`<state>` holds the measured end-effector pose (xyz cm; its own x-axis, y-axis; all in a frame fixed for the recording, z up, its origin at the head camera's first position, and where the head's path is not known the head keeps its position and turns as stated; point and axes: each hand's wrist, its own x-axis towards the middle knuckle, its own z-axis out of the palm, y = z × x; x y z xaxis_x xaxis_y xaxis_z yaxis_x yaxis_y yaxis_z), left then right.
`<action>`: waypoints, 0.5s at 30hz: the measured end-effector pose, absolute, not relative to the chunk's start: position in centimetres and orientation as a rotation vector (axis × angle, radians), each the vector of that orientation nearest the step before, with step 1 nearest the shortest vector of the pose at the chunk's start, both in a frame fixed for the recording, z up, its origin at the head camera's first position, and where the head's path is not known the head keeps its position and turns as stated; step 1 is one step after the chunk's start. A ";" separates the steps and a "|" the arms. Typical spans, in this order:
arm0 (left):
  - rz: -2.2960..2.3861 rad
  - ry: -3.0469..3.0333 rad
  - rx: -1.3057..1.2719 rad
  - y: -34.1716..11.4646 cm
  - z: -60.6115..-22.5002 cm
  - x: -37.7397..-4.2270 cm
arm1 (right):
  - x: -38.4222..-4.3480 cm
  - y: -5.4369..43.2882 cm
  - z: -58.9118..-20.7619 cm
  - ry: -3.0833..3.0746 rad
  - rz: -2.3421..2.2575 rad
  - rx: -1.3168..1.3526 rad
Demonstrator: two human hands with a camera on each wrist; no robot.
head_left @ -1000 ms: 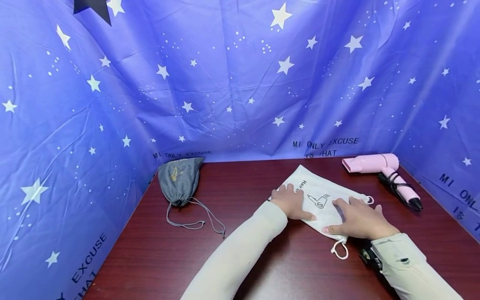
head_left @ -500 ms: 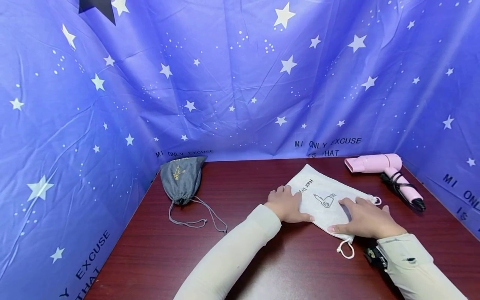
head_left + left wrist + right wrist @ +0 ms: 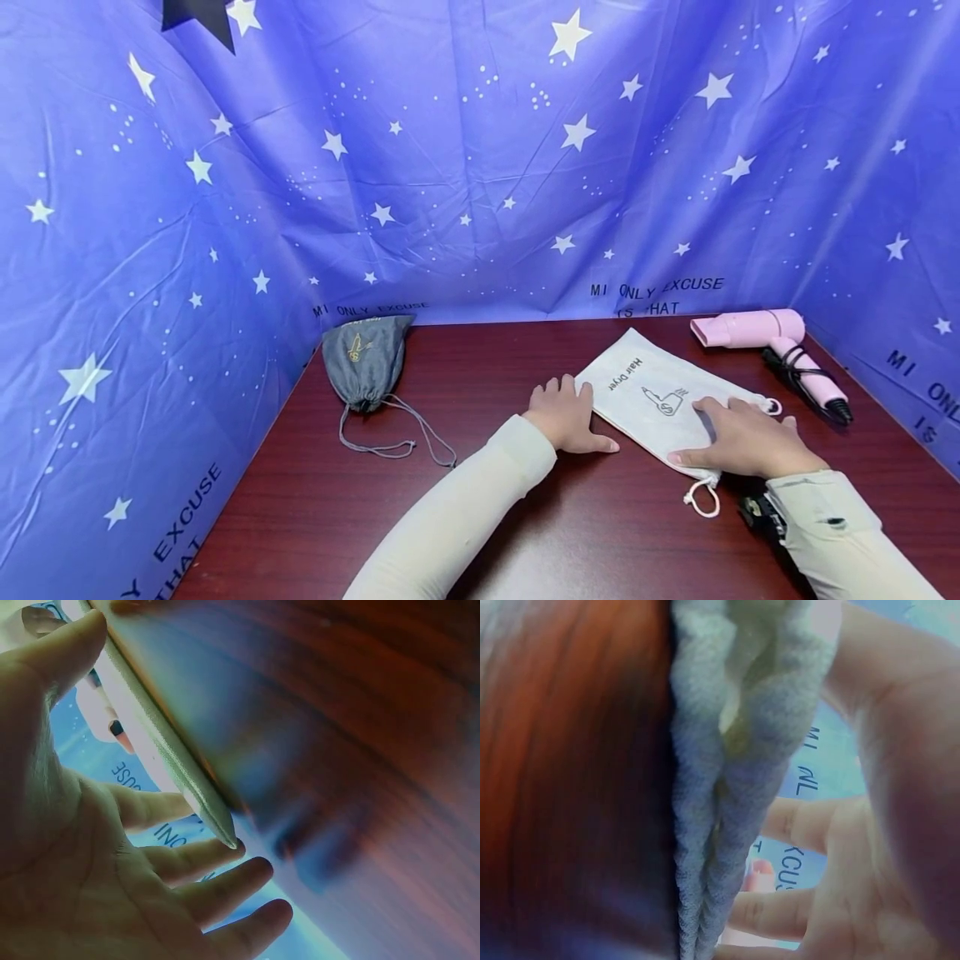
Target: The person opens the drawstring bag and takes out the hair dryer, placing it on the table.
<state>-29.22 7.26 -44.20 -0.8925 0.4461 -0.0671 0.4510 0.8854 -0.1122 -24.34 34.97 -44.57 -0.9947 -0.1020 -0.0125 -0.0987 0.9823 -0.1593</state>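
A white cloth drawstring bag point(image 3: 675, 379) with a hair dryer drawing and the words "Hair Dryer" lies flat on the table. My right hand point(image 3: 753, 437) rests on its drawstring end, thumb and fingers spread over the cloth. The right wrist view shows the bag's wrinkled mouth point(image 3: 697, 757) slightly parted beside the palm. At the opposite end, my left hand point(image 3: 566, 417) spreads its fingers by the left corner. In the left wrist view, the bag's thin edge point(image 3: 176, 761) passes close to those straight fingers; whether they touch it is hard to tell.
A pink hair dryer point(image 3: 750, 328), its black cord point(image 3: 795, 371) wound round the handle, lies at the back right. At the back left is a grey drawstring bag point(image 3: 367, 367) with loose strings. Blue star-printed cloth point(image 3: 465, 167) walls in the dark red table point(image 3: 600, 533).
The white bag has slid a little to the right together with my right hand. My left hand has come off its surface to the corner, uncovering the printed words.
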 end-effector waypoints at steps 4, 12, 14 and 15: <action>-0.200 2.991 0.679 7.3 -44.4 -29.3 | -24.3 35.3 -44.5 3.104 -0.256 -0.146; -0.202 2.977 0.662 7.4 -44.5 -29.3 | -24.0 35.9 -44.3 3.098 -0.271 -0.137; -0.191 2.987 0.668 7.2 -44.4 -29.1 | -23.9 36.1 -44.2 3.099 -0.270 -0.139; -0.186 2.992 0.671 7.2 -44.3 -29.0 | -23.9 36.1 -44.2 3.099 -0.272 -0.138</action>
<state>-29.02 7.16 -44.30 -0.9021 0.4210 -0.0942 0.4295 0.8972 -0.1027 -23.88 36.12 -44.15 -0.9957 -0.0909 -0.0201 -0.0860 0.9808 -0.1753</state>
